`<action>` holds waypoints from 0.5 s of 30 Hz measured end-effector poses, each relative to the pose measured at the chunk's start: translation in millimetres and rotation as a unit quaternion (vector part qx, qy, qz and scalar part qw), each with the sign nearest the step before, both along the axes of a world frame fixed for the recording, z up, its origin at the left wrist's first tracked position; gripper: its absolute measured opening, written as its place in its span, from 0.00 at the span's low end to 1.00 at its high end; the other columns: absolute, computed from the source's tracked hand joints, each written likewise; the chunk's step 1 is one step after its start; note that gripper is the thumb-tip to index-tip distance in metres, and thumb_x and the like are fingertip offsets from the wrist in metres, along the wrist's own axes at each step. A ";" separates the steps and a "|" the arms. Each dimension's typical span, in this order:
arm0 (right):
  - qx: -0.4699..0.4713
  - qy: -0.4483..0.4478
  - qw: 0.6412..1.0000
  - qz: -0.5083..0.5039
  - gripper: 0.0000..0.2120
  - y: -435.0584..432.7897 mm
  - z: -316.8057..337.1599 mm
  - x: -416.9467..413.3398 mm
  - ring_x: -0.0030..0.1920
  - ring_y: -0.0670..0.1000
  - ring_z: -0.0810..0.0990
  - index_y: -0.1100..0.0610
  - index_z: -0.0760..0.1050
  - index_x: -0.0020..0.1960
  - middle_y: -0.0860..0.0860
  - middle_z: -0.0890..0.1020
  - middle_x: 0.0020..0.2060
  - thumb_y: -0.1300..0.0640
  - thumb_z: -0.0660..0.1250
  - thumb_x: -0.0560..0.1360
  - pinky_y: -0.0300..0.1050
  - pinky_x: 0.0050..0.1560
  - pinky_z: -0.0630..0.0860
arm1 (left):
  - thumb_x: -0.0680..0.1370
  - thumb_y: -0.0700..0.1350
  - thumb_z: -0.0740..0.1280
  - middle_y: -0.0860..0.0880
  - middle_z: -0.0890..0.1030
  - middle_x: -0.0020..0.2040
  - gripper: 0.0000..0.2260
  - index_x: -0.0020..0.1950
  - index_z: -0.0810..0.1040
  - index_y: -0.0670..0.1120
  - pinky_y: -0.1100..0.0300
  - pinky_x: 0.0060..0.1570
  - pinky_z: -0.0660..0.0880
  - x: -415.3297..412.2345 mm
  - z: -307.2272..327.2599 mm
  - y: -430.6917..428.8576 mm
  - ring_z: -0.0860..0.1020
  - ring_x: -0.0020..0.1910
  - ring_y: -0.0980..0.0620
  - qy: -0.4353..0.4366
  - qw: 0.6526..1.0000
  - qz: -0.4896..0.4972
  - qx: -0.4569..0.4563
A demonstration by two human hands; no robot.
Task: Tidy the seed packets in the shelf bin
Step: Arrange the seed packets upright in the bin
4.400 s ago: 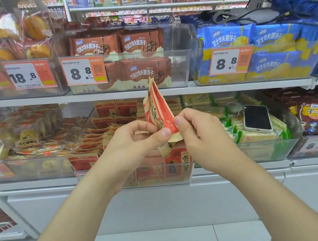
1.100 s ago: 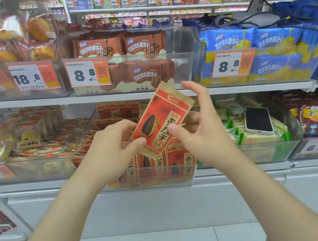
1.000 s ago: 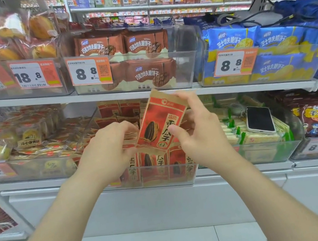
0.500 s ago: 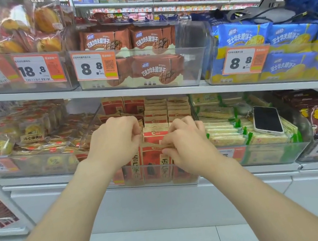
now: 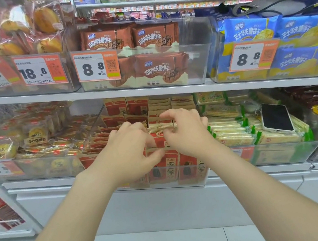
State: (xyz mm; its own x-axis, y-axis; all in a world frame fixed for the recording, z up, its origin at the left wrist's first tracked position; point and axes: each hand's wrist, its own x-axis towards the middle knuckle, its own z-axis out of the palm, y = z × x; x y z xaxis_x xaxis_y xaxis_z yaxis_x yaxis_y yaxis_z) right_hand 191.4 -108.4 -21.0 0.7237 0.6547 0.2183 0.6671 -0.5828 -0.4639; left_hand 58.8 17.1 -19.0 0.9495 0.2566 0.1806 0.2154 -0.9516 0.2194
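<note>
Left of frame: a bin of yellow pastry packs [image 5: 1, 148], untouched and not part of the task.

Centre-left: left hand [image 5: 128, 147] is now low over the shelf bin [image 5: 161, 184]. A second ago it was up in front of the shelf, helping hold a red packet face-on. Its fingers are curled and its thumb tip lies against the upper face of the front packet [image 5: 158, 141]. Cannot tell whether that is a pinch or just a touch.

Centre: the packet that was in the air is down in the bin. It stands upright at the front of the rows of seed packets [image 5: 162, 107], between the two hands, with its top about level with its neighbours. The packets behind it stand in tidy files. The ones at the bin's left side [image 5: 102, 139] lie slanted and loose.

Centre-right: right hand [image 5: 188, 134] has also come down from the held packet. Its fingers are loosely curled, its index finger is raised off the packet tops, and I see nothing gripped.

Right: a phone [image 5: 276, 117] lies on the green-edged packs [image 5: 231, 128] in the next bin, unmoved.

Judgement: this packet is re-slotted, so that step looks done. The tidy is only partly done, and the leaning packets on the left likely come next.
</note>
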 end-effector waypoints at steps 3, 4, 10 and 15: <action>-0.040 0.006 0.999 -0.023 0.20 8.4 5.5 5.3 0.68 0.60 0.68 0.43 0.81 0.67 0.47 0.84 0.60 0.54 0.69 0.76 0.59 0.68 0.64 | 0.84 0.53 0.68 0.55 0.79 0.56 0.10 0.63 0.85 0.58 0.49 0.64 0.74 -0.9 -0.1 1.4 0.71 0.58 0.52 -0.020 0.999 -0.023 0.015; -0.061 -0.002 0.998 -0.028 0.18 11.0 8.3 6.1 0.66 0.60 0.67 0.44 0.83 0.64 0.48 0.84 0.57 0.56 0.69 0.75 0.59 0.67 0.64 | 0.84 0.50 0.69 0.55 0.80 0.56 0.10 0.64 0.84 0.58 0.49 0.64 0.75 -0.5 -0.3 2.9 0.72 0.58 0.53 -0.023 0.999 -0.025 0.015; -0.093 -0.022 0.995 -0.020 0.06 20.9 7.6 11.8 0.63 0.59 0.67 0.46 0.84 0.52 0.50 0.82 0.51 0.54 0.73 0.76 0.59 0.64 0.64 | 0.84 0.50 0.70 0.59 0.84 0.54 0.09 0.62 0.84 0.60 0.52 0.62 0.75 1.4 -2.4 8.0 0.70 0.56 0.56 -0.036 0.999 -0.011 -0.003; 0.074 -0.039 0.996 0.038 0.09 9.7 13.1 12.1 0.61 0.53 0.81 0.50 0.85 0.59 0.49 0.86 0.56 0.58 0.71 0.82 0.57 0.67 0.78 | 0.85 0.52 0.69 0.58 0.83 0.55 0.09 0.63 0.83 0.61 0.54 0.56 0.71 1.3 -6.3 8.7 0.67 0.54 0.56 -0.031 0.999 -0.018 -0.007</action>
State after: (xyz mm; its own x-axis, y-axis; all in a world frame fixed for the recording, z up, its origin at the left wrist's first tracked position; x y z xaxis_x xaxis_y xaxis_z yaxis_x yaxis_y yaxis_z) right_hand 203.5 -98.8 -7.9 0.6503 0.6641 0.3689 0.7440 -0.4584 -0.4862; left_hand 60.1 25.9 -25.3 0.9455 0.2251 0.2351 0.1666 -0.9552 0.2447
